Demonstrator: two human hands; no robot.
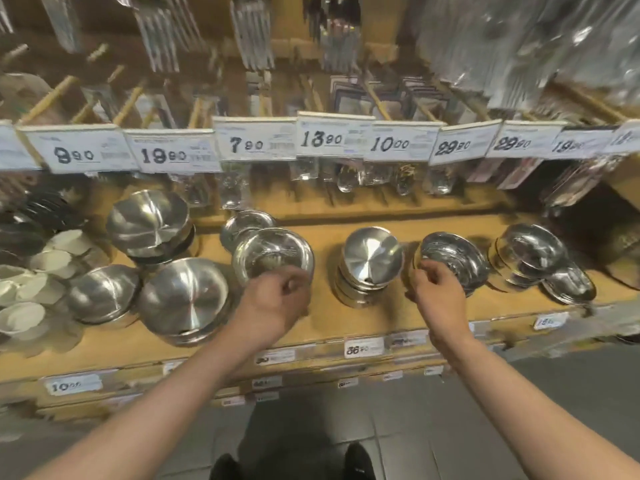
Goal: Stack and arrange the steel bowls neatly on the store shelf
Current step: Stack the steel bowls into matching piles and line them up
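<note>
Steel bowls stand in stacks along the wooden shelf. My left hand grips the near rim of a steel bowl at the shelf's middle, with a smaller bowl just behind it. My right hand holds the left rim of a tilted steel bowl. Between my hands stands a stack of small bowls. Larger bowl stacks stand to the left, one at the front, one behind and a third further left. Another stack stands at the right.
White ceramic dishes crowd the shelf's left end. Price tags hang in a row above the bowls, with packaged cutlery on pegs behind. More price labels line the shelf's front edge. Grey floor tiles and my shoes lie below.
</note>
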